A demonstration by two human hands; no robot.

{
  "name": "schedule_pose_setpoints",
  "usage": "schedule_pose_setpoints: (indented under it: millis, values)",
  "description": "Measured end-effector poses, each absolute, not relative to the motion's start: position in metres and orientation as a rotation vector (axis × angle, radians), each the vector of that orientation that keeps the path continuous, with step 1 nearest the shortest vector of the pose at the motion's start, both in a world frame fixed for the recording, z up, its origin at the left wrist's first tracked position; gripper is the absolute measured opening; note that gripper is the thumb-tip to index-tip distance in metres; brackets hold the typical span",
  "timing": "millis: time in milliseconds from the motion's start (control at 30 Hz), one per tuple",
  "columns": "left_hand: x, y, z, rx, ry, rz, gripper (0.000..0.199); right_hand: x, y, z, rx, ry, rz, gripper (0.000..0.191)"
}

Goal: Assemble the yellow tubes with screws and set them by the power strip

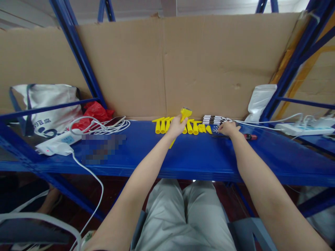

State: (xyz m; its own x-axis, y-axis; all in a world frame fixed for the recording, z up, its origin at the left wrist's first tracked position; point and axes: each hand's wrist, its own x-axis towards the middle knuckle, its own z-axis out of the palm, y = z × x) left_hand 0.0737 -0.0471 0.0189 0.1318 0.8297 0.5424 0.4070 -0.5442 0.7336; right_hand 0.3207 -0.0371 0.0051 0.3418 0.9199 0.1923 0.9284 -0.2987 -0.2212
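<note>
My left hand (pixel 177 126) is closed around a yellow plastic scraper (pixel 186 112), its broad head with a grey edge pointing up and away from me. Its handle end shows below the hand. Yellow T-shaped scraper handles (pixel 195 128) stand in a row on both sides of that hand. Beside them lie small yellow wedge-shaped pieces (pixel 208 129). My right hand (pixel 228 128) is down at a scatter of tiny silvery parts (pixel 215 128), fingers drawn together. Whatever it pinches is too small to make out. A screwdriver (pixel 250 137) with a red and black handle lies under the right wrist.
White-and-black packets (pixel 211 119) are stacked against the cardboard wall (pixel 209 62). A white pouch (pixel 260 101) leans at the right. Power strips (pixel 305 129) with cables sit at both ends. A cloth bag (pixel 52 108) and red plastic bag (pixel 98 113) occupy the left of the blue shelf (pixel 146 157).
</note>
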Motion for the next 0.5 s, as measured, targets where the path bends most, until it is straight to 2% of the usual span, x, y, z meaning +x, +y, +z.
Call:
schedule_pose_setpoints:
  millis: [67,233,500]
  values:
    - [0.075,-0.05,0.022,1.744,1.067,1.392,0.008,0.319,-0.038,0.006,-2.327,-1.667,-0.053,0.018]
    - [0.073,-0.052,0.022,1.322,0.866,1.316,0.019,0.317,-0.036,0.004,-2.306,-1.714,-0.076,0.021]
    - [0.072,-0.043,0.012,1.249,0.854,1.14,0.026,0.31,-0.033,-0.002,-2.246,-1.831,-0.146,0.023]
